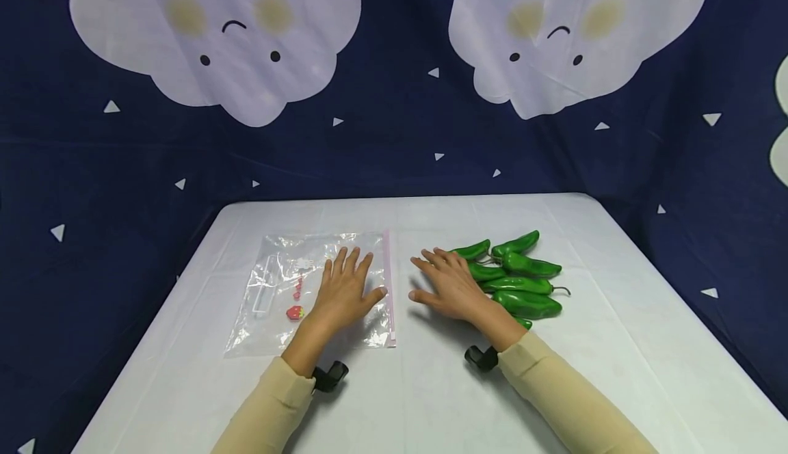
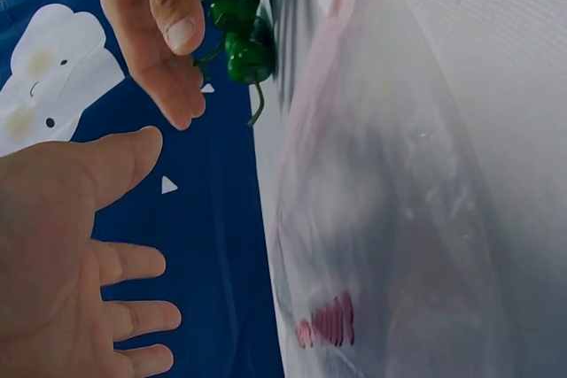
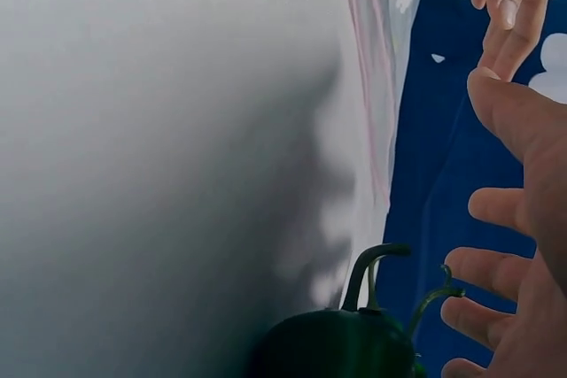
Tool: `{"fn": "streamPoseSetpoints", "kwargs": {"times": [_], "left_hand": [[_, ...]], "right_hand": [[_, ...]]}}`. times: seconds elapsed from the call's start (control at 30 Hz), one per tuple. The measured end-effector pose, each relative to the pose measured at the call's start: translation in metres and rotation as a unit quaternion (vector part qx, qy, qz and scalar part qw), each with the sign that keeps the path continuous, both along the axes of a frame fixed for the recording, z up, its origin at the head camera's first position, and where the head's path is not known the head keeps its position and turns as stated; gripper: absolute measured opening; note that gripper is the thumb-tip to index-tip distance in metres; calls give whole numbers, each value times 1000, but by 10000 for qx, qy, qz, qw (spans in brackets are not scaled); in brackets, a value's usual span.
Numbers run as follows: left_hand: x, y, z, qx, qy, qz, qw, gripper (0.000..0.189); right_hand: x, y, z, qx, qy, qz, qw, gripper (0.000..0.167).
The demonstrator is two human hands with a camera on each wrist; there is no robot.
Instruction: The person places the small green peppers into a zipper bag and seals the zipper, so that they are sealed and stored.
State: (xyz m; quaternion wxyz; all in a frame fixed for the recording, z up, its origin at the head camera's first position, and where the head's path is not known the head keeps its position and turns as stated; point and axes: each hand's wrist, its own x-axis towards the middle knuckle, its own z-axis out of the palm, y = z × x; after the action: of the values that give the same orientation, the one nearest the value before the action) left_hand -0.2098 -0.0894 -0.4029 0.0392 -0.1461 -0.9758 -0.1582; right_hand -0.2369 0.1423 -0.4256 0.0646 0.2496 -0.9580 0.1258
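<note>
My left hand point(image 1: 343, 292) hovers with spread fingers over a clear zip bag point(image 1: 249, 331) that lies flat on the table. The bag has a pink zip edge on its right side and a red strawberry print near its lower middle. In the left wrist view the palm of that hand stands apart from the bag point(image 2: 416, 174). My right hand point(image 1: 452, 284), fingers extended, is above the table at the left side of several green peppers point(image 1: 528, 305), covering part of them. Neither hand holds anything. One pepper point(image 3: 337, 347) with a curved stem shows below the right hand in the right wrist view.
A white cloth covers the table point(image 1: 615, 372). Behind it hangs a dark blue curtain point(image 1: 382, 153) with white clouds and small triangles. Each wrist carries a black camera, the left one point(image 1: 331, 376) just below the bag's lower edge in the head view.
</note>
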Motion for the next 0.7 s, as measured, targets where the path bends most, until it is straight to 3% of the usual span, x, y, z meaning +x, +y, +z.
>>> {"fn": "streamPoseSetpoints", "kwargs": {"times": [0.7], "left_hand": [[-13,2,-13,94,-97,3,9999,72]], "right_hand": [[-14,-7,-1,240,-188,91,9995,71]]}}
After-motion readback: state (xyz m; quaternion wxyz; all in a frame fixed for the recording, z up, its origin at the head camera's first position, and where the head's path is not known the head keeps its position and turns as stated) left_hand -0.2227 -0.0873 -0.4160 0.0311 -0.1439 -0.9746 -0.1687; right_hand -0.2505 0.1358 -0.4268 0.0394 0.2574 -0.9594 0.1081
